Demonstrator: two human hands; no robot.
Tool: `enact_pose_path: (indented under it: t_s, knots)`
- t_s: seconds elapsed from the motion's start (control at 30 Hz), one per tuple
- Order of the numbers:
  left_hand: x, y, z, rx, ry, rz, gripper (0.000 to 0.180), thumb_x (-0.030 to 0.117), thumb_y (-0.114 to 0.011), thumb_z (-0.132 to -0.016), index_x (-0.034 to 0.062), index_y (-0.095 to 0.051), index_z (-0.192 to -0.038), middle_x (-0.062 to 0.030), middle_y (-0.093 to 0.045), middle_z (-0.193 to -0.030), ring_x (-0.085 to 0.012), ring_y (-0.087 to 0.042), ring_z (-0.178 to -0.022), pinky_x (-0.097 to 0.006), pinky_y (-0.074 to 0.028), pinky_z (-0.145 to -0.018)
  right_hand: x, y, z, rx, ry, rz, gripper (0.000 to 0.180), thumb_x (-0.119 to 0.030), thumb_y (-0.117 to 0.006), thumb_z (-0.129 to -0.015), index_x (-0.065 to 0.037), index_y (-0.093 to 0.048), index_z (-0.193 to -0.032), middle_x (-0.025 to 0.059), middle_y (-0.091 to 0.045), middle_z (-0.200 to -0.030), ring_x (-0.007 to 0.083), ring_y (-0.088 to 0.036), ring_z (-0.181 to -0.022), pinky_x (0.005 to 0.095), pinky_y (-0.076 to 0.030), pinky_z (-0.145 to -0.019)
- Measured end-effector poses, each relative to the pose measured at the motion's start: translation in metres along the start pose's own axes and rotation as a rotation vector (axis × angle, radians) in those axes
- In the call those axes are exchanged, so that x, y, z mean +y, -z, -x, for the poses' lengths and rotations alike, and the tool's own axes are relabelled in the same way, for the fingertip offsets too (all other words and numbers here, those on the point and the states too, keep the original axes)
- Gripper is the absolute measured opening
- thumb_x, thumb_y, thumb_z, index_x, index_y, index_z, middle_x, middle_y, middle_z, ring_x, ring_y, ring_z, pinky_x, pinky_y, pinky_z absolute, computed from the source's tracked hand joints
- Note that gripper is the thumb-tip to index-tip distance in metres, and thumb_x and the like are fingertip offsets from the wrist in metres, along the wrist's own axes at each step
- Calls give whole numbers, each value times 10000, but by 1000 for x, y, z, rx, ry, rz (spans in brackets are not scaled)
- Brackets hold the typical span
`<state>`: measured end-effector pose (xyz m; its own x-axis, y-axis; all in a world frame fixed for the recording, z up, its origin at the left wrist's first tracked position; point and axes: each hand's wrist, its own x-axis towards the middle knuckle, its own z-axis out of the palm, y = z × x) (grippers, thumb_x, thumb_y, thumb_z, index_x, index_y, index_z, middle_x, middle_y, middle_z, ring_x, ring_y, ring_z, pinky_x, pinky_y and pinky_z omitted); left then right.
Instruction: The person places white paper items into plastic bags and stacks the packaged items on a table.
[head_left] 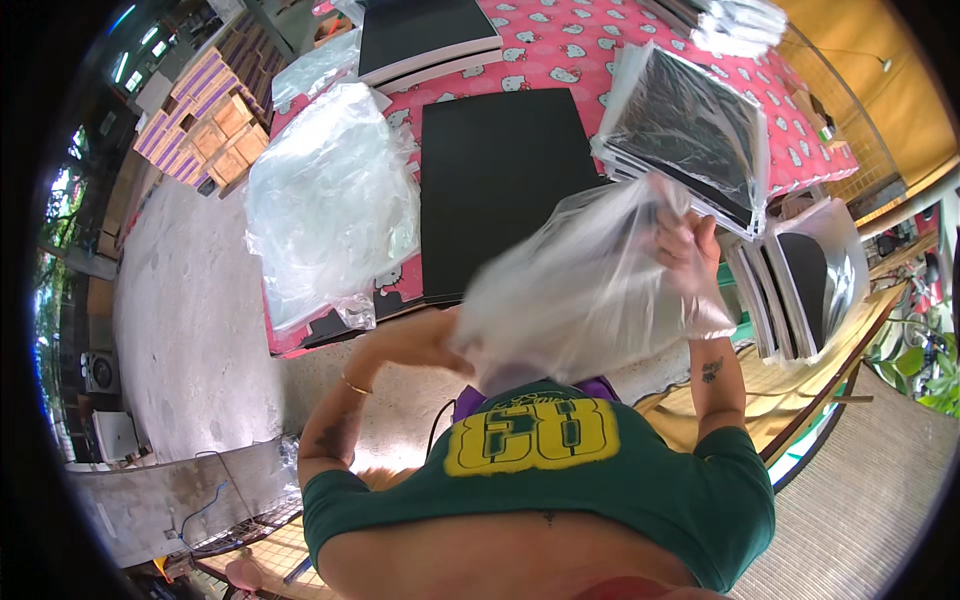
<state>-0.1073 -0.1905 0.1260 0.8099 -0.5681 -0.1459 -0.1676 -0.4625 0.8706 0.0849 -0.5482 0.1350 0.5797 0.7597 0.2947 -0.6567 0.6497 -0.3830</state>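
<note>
Head view: while a clear plastic bag (585, 290) is held up above the black board (500, 185), its mouth is judged as being opened; left hand (425, 345): clenched on its lower edge; right hand (690, 245): pinching its top; next: wider spreading is called for.

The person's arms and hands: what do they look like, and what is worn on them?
Both forearms are bare below short green sleeves. The left wrist carries a thin gold bangle, and the left forearm has a dark tattoo. The right forearm bears a small dark tattoo. No gloves are visible.
</note>
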Motion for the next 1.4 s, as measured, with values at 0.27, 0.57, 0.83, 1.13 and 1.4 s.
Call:
enact_pose_path:
  t_s: [0.27,0.57,0.83,1.13,1.4]
  knots:
    - [-11,71,43,1068,-273,1072,308,267,-548,-891,-7,-569,-1030,-69,-584,-783,-183,-587,-812,-335,-487,-769,-2,26,-6,-80,-475,1069,261,-113,-631,-808,-32,-583,-1051,-6,-570,-831,70,-525,-747,240,-458,-636]
    - [-77,70,61,667,-80,1385,397,331,-480,-907,1,-566,-1110,-159,-593,-1074,-301,-578,-1028,-442,-483,-848,-22,71,15,207,-337,469,336,-266,-629,-804,-12,-562,-1014,89,-585,-868,234,-584,-831,381,-460,-809]
    - [-151,-49,35,991,421,467,98,81,-512,-854,35,-582,-904,5,-550,-724,-73,-541,-635,-209,-421,-545,77,110,112,593,-436,1574,312,-76,-585,-765,-27,-534,-1069,54,-551,-839,161,-555,-794,296,-454,-715]
    - [-126,-68,-12,1026,623,-173,370,103,-500,-831,-54,-516,-1166,-199,-602,-704,-288,-592,-621,-364,-455,-575,121,133,59,956,379,2196,505,20,-509,-792,-16,-453,-1293,138,-628,-843,148,-568,-603,304,-469,-566]
    - [-32,11,40,999,389,599,492,114,-606,-716,43,-483,-1187,-14,-546,-726,-66,-500,-645,-256,-440,-637,43,43,70,703,-2,1181,421,-168,-526,-825,-54,-486,-1228,69,-588,-1053,136,-576,-842,281,-458,-736]
